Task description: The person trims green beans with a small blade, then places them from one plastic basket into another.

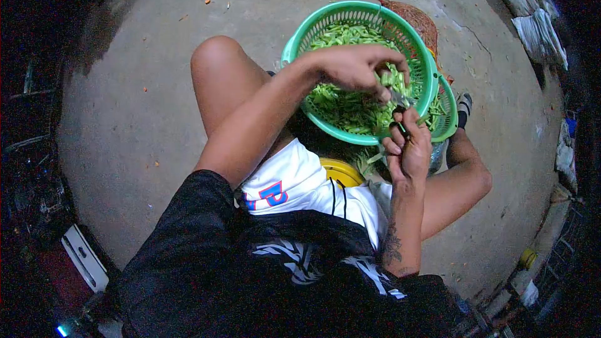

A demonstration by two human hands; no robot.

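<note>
My left hand (pixel 357 67) reaches over a green perforated basket (pixel 354 136), its fingers curled around a small bunch of green beans (pixel 392 78). My right hand (pixel 413 153) is at the basket's near right rim and grips scissors (pixel 399 111) with dark handles. Their metal blades are against the bunch, close to my left fingertips. Many short cut bean pieces (pixel 347 35) fill the basket. Part of what the left fingers hold is hidden behind them.
A second green basket (pixel 452 126) with more beans sits partly under the first. Behind them lies a reddish-brown net sack (pixel 414 20). Between my legs is a yellow container (pixel 342 170). White sacks (pixel 538 31) lie along the right side of the concrete floor (pixel 138 150).
</note>
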